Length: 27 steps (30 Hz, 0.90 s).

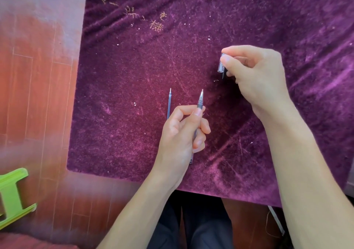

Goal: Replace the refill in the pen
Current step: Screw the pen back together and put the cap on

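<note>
My left hand [182, 134] grips a clear pen [199, 103] with a grey grip, its metal tip pointing away from me and its rear end sticking out below my palm. Up and to the right, my right hand [256, 76] pinches the transparent pen cap [221, 65], clip side down, above the cloth and apart from the pen. A thin blue refill [169, 103] lies on the cloth just left of my left hand, tip pointing away; its lower part is hidden behind my fingers.
A purple velvet cloth [134, 95] with gold lettering at the far side covers the table. Its near edge runs just past my forearms. Red-brown wood floor [38, 76] lies to the left, with a green plastic stool [13, 195] at lower left.
</note>
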{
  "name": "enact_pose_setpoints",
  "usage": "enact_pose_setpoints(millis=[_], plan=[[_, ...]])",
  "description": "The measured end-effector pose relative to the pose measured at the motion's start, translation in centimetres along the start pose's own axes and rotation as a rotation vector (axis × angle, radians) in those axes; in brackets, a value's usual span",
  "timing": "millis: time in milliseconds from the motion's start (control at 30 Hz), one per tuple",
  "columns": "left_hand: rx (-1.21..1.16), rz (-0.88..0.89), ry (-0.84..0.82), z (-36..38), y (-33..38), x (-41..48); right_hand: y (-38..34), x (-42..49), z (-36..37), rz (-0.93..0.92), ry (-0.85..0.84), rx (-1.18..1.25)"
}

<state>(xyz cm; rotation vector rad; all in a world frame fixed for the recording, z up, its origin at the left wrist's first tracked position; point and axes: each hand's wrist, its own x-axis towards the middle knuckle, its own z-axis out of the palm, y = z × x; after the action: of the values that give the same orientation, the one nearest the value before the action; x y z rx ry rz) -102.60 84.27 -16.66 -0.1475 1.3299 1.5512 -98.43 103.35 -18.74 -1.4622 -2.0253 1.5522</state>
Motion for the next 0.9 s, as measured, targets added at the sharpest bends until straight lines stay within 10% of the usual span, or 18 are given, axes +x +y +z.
enact_pose_setpoints(millis=[200, 900], plan=[[0.106, -0.028, -0.053, 0.7, -0.3, 0.1, 2.1, -4.5, -1.9, 0.108, -0.075, 0.429], [0.247, 0.005, -0.150, 1.5, -1.3, -0.1, 3.9, -7.0, -2.9, 0.087, -0.131, 0.416]])
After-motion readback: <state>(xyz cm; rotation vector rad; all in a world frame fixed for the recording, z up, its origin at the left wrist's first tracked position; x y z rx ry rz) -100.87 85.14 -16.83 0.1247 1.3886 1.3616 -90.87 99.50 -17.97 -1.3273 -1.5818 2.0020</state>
